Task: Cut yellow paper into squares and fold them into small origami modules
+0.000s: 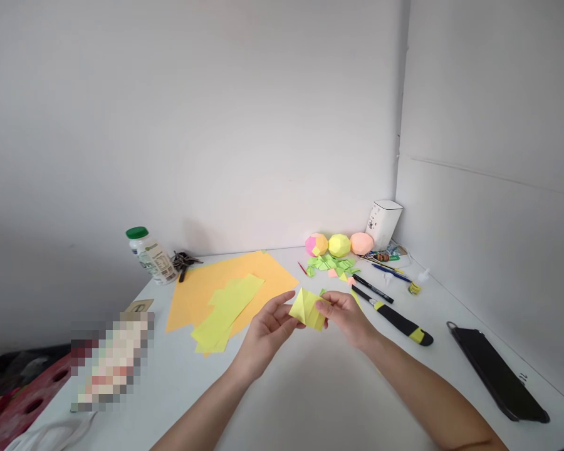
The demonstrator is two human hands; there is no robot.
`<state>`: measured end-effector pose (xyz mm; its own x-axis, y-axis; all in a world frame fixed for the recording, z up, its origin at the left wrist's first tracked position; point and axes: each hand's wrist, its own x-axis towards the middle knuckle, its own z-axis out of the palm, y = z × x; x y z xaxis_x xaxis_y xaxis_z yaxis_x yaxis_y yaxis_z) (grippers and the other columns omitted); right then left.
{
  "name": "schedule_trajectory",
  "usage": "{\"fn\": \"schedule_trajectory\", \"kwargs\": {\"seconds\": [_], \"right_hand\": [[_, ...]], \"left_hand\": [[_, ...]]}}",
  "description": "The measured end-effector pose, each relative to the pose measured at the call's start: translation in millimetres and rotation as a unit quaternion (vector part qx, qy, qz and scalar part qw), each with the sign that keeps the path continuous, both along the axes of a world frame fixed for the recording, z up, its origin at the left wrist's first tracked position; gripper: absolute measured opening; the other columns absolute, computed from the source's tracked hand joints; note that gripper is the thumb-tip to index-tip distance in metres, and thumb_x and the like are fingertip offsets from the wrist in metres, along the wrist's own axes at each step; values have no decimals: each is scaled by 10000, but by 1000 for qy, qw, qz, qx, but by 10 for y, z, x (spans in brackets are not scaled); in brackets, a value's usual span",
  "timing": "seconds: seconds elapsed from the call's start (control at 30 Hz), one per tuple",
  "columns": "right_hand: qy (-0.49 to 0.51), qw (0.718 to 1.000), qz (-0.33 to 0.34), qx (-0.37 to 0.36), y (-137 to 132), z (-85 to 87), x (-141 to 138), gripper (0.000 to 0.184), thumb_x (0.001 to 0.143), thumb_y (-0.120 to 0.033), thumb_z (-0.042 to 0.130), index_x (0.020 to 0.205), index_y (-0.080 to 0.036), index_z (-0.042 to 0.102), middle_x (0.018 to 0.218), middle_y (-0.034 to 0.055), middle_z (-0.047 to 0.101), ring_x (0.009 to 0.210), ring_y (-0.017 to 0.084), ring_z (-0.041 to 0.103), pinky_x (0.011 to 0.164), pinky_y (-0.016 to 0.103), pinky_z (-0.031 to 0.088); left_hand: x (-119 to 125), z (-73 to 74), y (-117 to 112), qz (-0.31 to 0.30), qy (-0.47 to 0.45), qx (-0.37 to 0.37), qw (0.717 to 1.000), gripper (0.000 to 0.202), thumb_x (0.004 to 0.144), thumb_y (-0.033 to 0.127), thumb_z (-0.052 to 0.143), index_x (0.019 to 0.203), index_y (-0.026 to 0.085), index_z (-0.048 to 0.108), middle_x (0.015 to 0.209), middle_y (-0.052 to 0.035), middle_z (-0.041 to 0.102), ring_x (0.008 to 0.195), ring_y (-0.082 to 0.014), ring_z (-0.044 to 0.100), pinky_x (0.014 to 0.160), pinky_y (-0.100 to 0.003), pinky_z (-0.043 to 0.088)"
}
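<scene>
A small folded piece of yellow paper [306,308] with visible creases is held up above the white table. My right hand [345,315] pinches its right side, thumb on the front face. My left hand [273,322] grips its lower left edge between thumb and fingers, with the index finger raised away from the paper. Left of my hands, yellow paper strips [230,313] lie overlapping on a large orange sheet [188,300]. Beyond my right hand sits a pile of folded green paper pieces [331,265].
Three faceted paper balls, the middle one yellow [339,245], stand against the wall. On the right lie a black-and-yellow knife [402,322], a black marker [373,289], pens and a black phone-like object [498,373]. A green-capped bottle [153,257] stands at the back left.
</scene>
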<state>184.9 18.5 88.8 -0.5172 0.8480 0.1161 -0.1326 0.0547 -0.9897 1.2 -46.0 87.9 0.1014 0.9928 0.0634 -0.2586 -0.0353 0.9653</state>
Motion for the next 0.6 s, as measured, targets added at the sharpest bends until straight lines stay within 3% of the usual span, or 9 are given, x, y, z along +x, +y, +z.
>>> {"fn": "schedule_trajectory", "kwargs": {"seconds": [0.3,0.6], "right_hand": [[-6,1000,5,1,-13,-13,-15,320,796,-447,634,724,-136,624,626,6,557,547,105,470,534,252,383],[-12,1000,12,-1,-21,-41,-10,305,808,-436,625,738,-140,633,638,9,568,544,101,466,536,252,374]], "left_hand": [[49,-26,29,19,-15,-6,1000,527,715,270,715,1192,227,495,930,-27,642,815,-171,643,775,-329,497],[50,38,9,51,1,-13,999,503,709,250,716,1166,221,507,812,15,611,705,-123,613,696,-279,501]]}}
